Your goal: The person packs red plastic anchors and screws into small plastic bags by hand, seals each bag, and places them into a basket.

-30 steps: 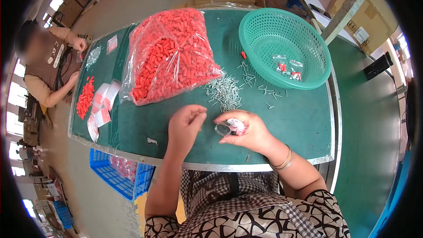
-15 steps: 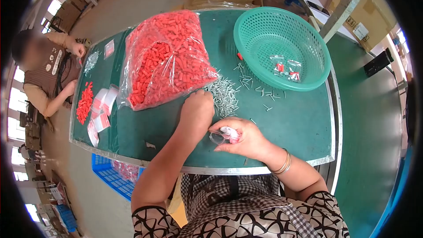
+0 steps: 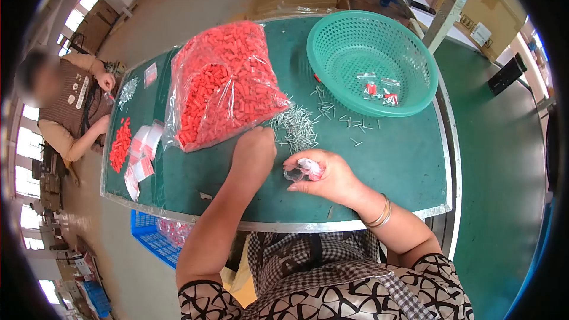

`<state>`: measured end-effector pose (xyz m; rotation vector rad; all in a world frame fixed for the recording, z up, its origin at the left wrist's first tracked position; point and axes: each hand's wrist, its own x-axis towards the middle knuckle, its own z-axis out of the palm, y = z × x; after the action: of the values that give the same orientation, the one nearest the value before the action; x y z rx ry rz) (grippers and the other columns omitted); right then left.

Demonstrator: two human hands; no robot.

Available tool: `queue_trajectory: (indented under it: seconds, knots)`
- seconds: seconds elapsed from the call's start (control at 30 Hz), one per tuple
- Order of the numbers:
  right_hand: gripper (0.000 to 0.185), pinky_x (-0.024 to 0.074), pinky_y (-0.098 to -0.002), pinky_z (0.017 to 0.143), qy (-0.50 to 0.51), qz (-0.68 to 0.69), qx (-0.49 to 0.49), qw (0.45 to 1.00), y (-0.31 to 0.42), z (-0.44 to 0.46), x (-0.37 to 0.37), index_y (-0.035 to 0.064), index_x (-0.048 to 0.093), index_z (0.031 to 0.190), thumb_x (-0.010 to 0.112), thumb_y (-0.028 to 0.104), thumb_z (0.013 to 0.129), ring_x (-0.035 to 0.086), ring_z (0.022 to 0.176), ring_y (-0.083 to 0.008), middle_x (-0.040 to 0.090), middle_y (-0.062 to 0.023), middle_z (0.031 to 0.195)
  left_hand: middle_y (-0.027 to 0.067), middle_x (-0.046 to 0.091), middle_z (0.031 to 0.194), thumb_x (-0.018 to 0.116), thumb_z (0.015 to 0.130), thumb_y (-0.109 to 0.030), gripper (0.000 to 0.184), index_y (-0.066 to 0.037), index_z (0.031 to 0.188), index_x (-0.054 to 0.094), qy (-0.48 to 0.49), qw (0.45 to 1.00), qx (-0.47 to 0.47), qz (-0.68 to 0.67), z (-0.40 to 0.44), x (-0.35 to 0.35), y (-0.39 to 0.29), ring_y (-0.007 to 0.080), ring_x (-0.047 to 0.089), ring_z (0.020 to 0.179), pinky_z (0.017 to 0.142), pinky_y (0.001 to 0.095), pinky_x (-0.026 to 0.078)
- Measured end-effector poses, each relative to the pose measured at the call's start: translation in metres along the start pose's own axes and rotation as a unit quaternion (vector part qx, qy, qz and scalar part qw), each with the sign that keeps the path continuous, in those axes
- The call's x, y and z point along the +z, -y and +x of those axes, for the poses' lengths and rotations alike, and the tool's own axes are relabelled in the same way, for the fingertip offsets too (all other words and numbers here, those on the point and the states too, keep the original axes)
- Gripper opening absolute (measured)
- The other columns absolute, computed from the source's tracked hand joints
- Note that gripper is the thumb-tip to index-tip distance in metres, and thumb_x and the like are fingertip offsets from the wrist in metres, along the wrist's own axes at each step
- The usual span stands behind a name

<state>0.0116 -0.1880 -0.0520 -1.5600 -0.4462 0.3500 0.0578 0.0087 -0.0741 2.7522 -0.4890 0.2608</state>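
Observation:
My left hand (image 3: 256, 147) is closed, knuckles up, between the big clear bag of red plastic wall plugs (image 3: 228, 83) and a loose pile of silver screws (image 3: 296, 129). Its fingertips are hidden, so what they hold does not show. In my right hand (image 3: 336, 179) are small clear plastic bags (image 3: 311, 169), bunched between thumb and fingers, one with its mouth rounded open to the left. Scattered screws (image 3: 355, 123) lie beyond this hand.
A green plastic basket (image 3: 323, 62) at the back right holds small filled bags (image 3: 371, 89). On the left are loose red plugs (image 3: 121, 145), flat plastic bags (image 3: 142, 169) and a co-worker (image 3: 74, 95). A blue crate (image 3: 148, 237) sits below the table edge.
My left hand has drawn slightly left, away from the screw pile. My right hand still holds the small bags in about the same place. The whole view has shifted a little.

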Motion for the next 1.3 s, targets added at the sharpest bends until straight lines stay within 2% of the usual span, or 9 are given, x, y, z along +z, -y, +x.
queue_trajectory:
  seconds: [0.17, 0.27, 0.5, 0.67, 0.87, 0.97, 1.17, 1.23, 1.3]
  knots:
    - [0.039, 0.0496, -0.0262, 0.084, -0.011, 0.03, 0.022, 0.999, 0.001, 0.0, -0.003, 0.0017, 0.063, 0.106, 0.077, -0.002, 0.07, 0.061, 0.093, -0.0113, 0.065, -0.0054, 0.1, 0.0134, 0.062, 0.072, 0.062, 0.072, 0.0, 0.007, 0.0, 0.08, 0.061, 0.014, 0.999, -0.032, 0.014, 0.001, 0.007, 0.011, 0.0281, 0.061, 0.065, 0.06, 0.0361, 0.049]
    - [0.039, 0.0498, -0.0263, 0.084, -0.021, 0.031, 0.016, 0.999, -0.001, 0.001, -0.003, 0.0016, 0.062, 0.106, 0.076, -0.003, 0.069, 0.06, 0.092, -0.0111, 0.065, -0.0049, 0.1, 0.0051, 0.061, 0.07, 0.061, 0.078, -0.001, 0.003, 0.0, 0.081, 0.061, 0.06, 0.897, -0.254, -0.356, -0.004, -0.019, 0.006, 0.0144, 0.059, 0.061, 0.056, 0.027, 0.048]
    - [0.04, 0.0488, -0.0269, 0.084, -0.027, 0.051, 0.027, 0.998, 0.003, 0.002, -0.002, 0.0023, 0.061, 0.107, 0.076, -0.003, 0.07, 0.059, 0.091, -0.0104, 0.064, -0.0039, 0.1, 0.0015, 0.058, 0.072, 0.062, 0.08, 0.006, 0.011, 0.001, 0.089, 0.061, -0.056, 0.832, -0.194, -0.517, -0.033, -0.051, -0.047, 0.0057, 0.054, 0.061, 0.054, 0.019, 0.044]
    - [0.044, 0.0488, -0.0271, 0.082, -0.03, 0.083, 0.011, 0.996, -0.006, 0.002, -0.002, 0.0036, 0.06, 0.11, 0.077, -0.001, 0.07, 0.058, 0.092, -0.0101, 0.063, -0.0024, 0.101, 0.0041, 0.061, 0.088, 0.063, 0.078, 0.009, 0.012, 0.002, 0.088, 0.063, -0.073, 0.908, -0.072, -0.407, -0.04, -0.041, -0.055, 0.0063, 0.053, 0.074, 0.063, 0.0192, 0.041]
    - [0.045, 0.0493, -0.0268, 0.081, -0.023, 0.125, 0.064, 0.99, 0.007, 0.0, -0.004, 0.003, 0.059, 0.112, 0.077, -0.001, 0.071, 0.058, 0.094, -0.0111, 0.063, -0.0044, 0.104, 0.005, 0.061, 0.091, 0.064, 0.077, 0.009, 0.014, 0.002, 0.09, 0.064, -0.074, 0.919, -0.041, -0.385, -0.038, -0.052, -0.057, 0.0071, 0.053, 0.075, 0.063, 0.0191, 0.041]
    - [0.045, 0.0497, -0.0267, 0.081, -0.016, 0.114, -0.008, 0.993, -0.007, 0.003, -0.003, 0.0024, 0.058, 0.112, 0.076, -0.003, 0.071, 0.059, 0.095, -0.0122, 0.064, -0.0058, 0.105, 0.0049, 0.061, 0.093, 0.064, 0.078, 0.009, 0.014, 0.002, 0.09, 0.064, -0.09, 0.912, -0.052, -0.396, -0.04, -0.051, -0.049, 0.0076, 0.053, 0.071, 0.062, 0.0192, 0.042]
    - [0.045, 0.0477, -0.0288, 0.089, -0.014, 0.125, 0.046, 0.991, 0.006, 0.001, -0.004, 0.0016, 0.059, 0.111, 0.075, -0.005, 0.07, 0.059, 0.099, -0.0149, 0.064, -0.0078, 0.106, 0.0057, 0.063, 0.085, 0.058, 0.087, 0.001, 0.011, 0.004, 0.094, 0.065, -0.213, 0.907, -0.206, -0.3, -0.029, -0.066, 0.001, 0.0076, 0.055, 0.068, 0.062, 0.0207, 0.046]
    - [0.044, 0.0477, -0.0289, 0.089, -0.008, 0.113, 0.023, 0.993, 0.002, 0.001, -0.003, 0.0015, 0.059, 0.111, 0.075, -0.005, 0.069, 0.059, 0.099, -0.0151, 0.064, -0.0076, 0.106, 0.009, 0.066, 0.087, 0.059, 0.087, -0.003, 0.011, 0.002, 0.093, 0.066, -0.297, 0.917, -0.179, -0.197, -0.014, -0.058, 0.059, 0.0156, 0.061, 0.076, 0.068, 0.0266, 0.048]
    - [0.044, 0.0476, -0.0291, 0.089, -0.005, 0.118, 0.027, 0.993, 0.003, 0.0, 0.0, 0.0014, 0.06, 0.11, 0.075, -0.005, 0.069, 0.06, 0.099, -0.0152, 0.064, -0.0075, 0.105, 0.0132, 0.066, 0.092, 0.058, 0.083, -0.002, 0.016, 0.0, 0.096, 0.066, -0.244, 0.95, -0.159, -0.113, 0.007, -0.06, 0.105, 0.0276, 0.063, 0.085, 0.076, 0.0348, 0.049]
